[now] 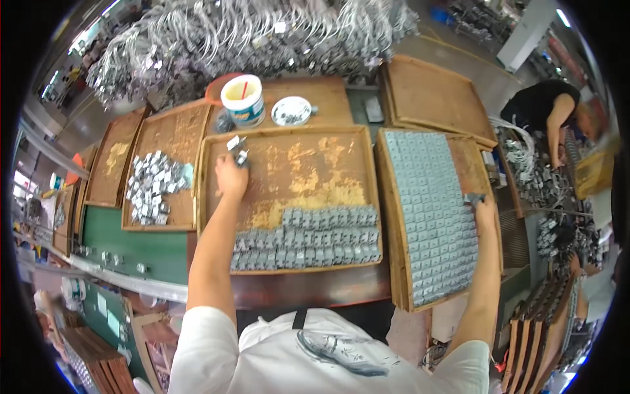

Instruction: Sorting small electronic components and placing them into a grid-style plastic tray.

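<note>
My left hand (231,176) reaches to the far left corner of the middle wooden tray (289,134) and pinches a small grey metal part (237,150). Rows of the same grey metal parts (305,238) fill the near strip of that tray. My right hand (484,209) is stretched out over the right wooden tray (389,217), holding a small grey part (474,197) at the right edge of the dense sheet of parts (430,210) laid there.
A loose heap of metal parts (151,185) lies in the left tray. A white tub (243,100) and a white dish (291,110) stand behind. An empty tray (436,98) sits far right. Another person (548,111) works at the right. Bundles of wired parts (249,33) pile at the back.
</note>
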Tool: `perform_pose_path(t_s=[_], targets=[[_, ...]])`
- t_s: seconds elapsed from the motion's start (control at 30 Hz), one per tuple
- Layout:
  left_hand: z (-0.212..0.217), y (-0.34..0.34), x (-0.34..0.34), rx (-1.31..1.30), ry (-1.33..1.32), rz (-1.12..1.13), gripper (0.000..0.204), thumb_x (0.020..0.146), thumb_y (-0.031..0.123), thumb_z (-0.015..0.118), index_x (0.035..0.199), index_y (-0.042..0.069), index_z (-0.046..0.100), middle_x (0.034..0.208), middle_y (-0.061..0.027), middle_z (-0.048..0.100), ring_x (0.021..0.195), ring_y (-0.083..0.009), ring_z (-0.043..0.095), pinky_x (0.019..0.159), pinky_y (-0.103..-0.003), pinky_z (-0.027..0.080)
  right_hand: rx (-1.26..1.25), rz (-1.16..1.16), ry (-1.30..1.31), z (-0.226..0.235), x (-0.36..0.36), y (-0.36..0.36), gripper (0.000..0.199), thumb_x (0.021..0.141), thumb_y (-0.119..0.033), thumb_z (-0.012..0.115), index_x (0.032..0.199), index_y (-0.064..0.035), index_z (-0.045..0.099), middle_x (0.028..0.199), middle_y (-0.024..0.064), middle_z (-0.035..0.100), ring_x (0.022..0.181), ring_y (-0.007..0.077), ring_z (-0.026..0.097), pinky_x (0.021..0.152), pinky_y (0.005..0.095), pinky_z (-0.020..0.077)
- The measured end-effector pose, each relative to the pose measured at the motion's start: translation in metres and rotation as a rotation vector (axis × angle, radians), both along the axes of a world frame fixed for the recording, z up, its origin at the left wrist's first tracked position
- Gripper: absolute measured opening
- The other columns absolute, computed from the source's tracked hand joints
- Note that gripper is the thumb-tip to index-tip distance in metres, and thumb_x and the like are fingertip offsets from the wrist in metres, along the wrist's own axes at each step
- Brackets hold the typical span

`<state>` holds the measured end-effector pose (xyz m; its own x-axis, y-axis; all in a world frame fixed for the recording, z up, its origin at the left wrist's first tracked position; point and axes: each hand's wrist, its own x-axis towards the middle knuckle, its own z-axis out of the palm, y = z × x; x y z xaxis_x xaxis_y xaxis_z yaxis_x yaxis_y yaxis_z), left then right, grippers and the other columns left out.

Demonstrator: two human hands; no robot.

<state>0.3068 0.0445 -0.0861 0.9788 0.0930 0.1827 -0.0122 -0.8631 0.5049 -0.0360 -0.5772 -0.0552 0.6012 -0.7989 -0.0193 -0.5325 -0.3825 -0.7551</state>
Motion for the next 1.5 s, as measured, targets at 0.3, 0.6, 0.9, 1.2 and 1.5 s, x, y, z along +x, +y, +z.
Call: perform_pose_path(t_s=[0.3, 0.6, 0.9, 1.2, 1.5], targets=[[0.037, 0.009, -0.095, -0.728, 0.039, -0.216, 0.025, 0.078, 0.001, 0.073, 0.098, 0.001, 0.057, 0.093, -0.0089, 0.067, 0.083, -0.0181, 0.063, 0.074, -0.031, 0.050, 0.539, 0.059, -0.707, 0.080, -0.005, 0.161, 0.024, 0.094, -0.005, 0.054, 0.117, -0.0019, 0.060, 0.096, 0.0068, 0.063, 0.079, 0.0174, 0.063, 0.064, 0.0299, 0.0535], [0.072, -0.028, -0.219, -1.242, 0.508, -0.499, 0.040, 0.086, -0.002, 0.069, 0.124, 0.005, 0.059, 0.106, -0.0007, 0.067, 0.098, -0.0116, 0.063, 0.080, -0.024, 0.050, 0.665, 0.346, -0.497, 0.049, 0.007, 0.329, 0.030, 0.086, -0.005, 0.070, 0.115, -0.0015, 0.064, 0.096, 0.0059, 0.069, 0.079, 0.0143, 0.066, 0.064, 0.0293, 0.0580], [0.124, -0.027, -0.252, -1.098, 0.377, -0.876, 0.037, 0.089, -0.003, 0.063, 0.126, 0.000, 0.059, 0.113, -0.0046, 0.055, 0.111, -0.0162, 0.055, 0.096, -0.029, 0.045, 0.125, 0.766, -0.165, 0.117, -0.009, 0.392, 0.027, 0.088, -0.016, 0.073, 0.107, -0.0006, 0.061, 0.096, 0.0105, 0.068, 0.077, 0.0211, 0.067, 0.064, 0.0323, 0.0532], [0.128, -0.018, -0.270, -1.017, 0.419, -0.990, 0.037, 0.091, -0.004, 0.060, 0.128, -0.003, 0.057, 0.125, -0.0078, 0.054, 0.117, -0.0195, 0.055, 0.100, -0.033, 0.045, -0.305, 0.873, -0.246, 0.126, -0.020, 0.403, 0.028, 0.076, -0.012, 0.076, 0.092, 0.0004, 0.056, 0.086, 0.0145, 0.057, 0.076, 0.0377, 0.062, 0.063, 0.0435, 0.0506], [0.123, -0.025, -0.274, -1.048, 0.446, -0.998, 0.035, 0.091, -0.006, 0.058, 0.126, -0.003, 0.057, 0.119, -0.0069, 0.054, 0.113, -0.0181, 0.057, 0.095, -0.032, 0.048, -0.304, 0.871, -0.241, 0.134, -0.022, 0.401, 0.026, 0.074, -0.013, 0.077, 0.090, -0.0005, 0.059, 0.082, 0.0127, 0.056, 0.071, 0.0355, 0.061, 0.061, 0.0431, 0.0508]])
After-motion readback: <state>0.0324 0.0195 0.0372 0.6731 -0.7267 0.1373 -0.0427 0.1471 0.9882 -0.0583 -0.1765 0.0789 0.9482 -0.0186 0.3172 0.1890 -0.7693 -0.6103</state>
